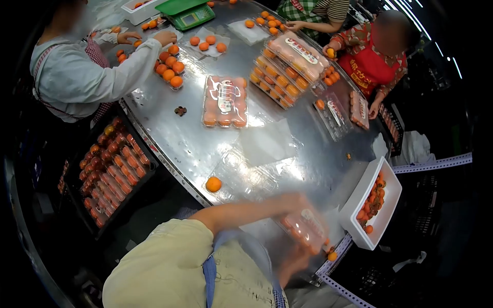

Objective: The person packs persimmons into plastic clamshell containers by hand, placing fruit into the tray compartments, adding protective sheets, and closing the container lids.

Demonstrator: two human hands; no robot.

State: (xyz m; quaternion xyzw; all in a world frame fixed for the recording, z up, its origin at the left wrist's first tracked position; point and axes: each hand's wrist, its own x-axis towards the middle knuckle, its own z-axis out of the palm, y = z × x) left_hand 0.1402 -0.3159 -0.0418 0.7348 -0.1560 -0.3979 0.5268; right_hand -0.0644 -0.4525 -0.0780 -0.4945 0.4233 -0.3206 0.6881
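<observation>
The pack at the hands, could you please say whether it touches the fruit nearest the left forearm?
Apart: the head view shows the left forearm across the gap between pack and fruit.

Clear plastic pack (308, 226) — orange fruit (297, 234) inside, blurred — hand-held

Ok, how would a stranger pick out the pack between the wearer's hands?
Find the metal table, then the white box at its lower right edge. Left of it is a clear, fruit-filled pack, the only one between the wearer's left hand and right hand.
</observation>
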